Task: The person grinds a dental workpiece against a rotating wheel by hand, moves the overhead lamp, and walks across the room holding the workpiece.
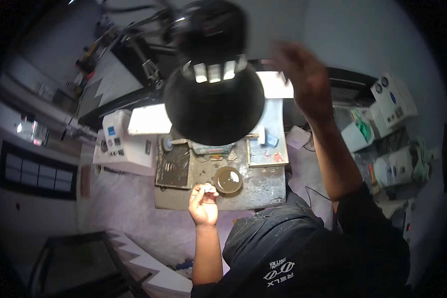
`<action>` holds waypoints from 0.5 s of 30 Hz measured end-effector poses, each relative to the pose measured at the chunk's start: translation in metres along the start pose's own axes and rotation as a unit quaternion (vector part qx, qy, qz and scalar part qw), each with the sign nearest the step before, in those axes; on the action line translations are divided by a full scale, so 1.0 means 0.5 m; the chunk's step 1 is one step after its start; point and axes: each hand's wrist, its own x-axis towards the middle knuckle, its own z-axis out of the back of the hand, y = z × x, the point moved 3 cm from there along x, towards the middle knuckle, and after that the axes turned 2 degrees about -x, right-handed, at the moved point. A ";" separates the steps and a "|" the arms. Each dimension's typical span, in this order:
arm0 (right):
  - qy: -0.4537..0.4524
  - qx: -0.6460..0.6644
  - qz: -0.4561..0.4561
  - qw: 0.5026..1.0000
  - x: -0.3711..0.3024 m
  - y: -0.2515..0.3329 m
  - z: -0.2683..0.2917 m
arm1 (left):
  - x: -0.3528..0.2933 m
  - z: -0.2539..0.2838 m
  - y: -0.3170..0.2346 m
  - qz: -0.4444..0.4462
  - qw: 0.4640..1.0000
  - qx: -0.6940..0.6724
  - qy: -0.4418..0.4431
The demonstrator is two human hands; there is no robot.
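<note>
My left hand (203, 207) is raised over the near edge of the work table (263, 196), palm up. Its fingers are closed on a small pale piece (210, 188), too small to tell its kind. Right beside those fingertips stands a round bowl (228, 180) of murky liquid. Up high, to the right of a large black lamp (214, 104), is my right hand (308, 82). Motion blurs it, but its fingers look stretched out and hold nothing that I can see. The lamp hides part of the table's far side.
A dark shallow tray (174, 167) lies on the table's left, and a light framed board (268, 159) on its right. White boxes stand at left (129, 146) and right (393, 102). A white bin (355, 139) holds something green.
</note>
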 end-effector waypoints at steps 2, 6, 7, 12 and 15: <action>-0.017 0.069 0.133 0.989 0.046 0.121 -0.016 | 0.019 0.000 0.023 0.072 0.995 -0.068 0.028; -0.012 -0.151 0.358 0.921 0.054 0.206 -0.112 | 0.048 -0.042 0.061 0.168 0.975 -0.143 0.025; 0.006 -0.161 0.324 0.932 0.061 0.201 -0.127 | 0.053 -0.047 0.071 0.186 0.971 -0.149 0.035; -0.079 -0.065 0.359 0.928 0.047 0.192 -0.129 | 0.062 -0.027 0.097 0.194 0.971 -0.131 0.040; -0.085 -0.089 0.393 0.911 0.046 0.183 -0.127 | 0.062 -0.003 0.100 0.225 0.961 -0.152 0.056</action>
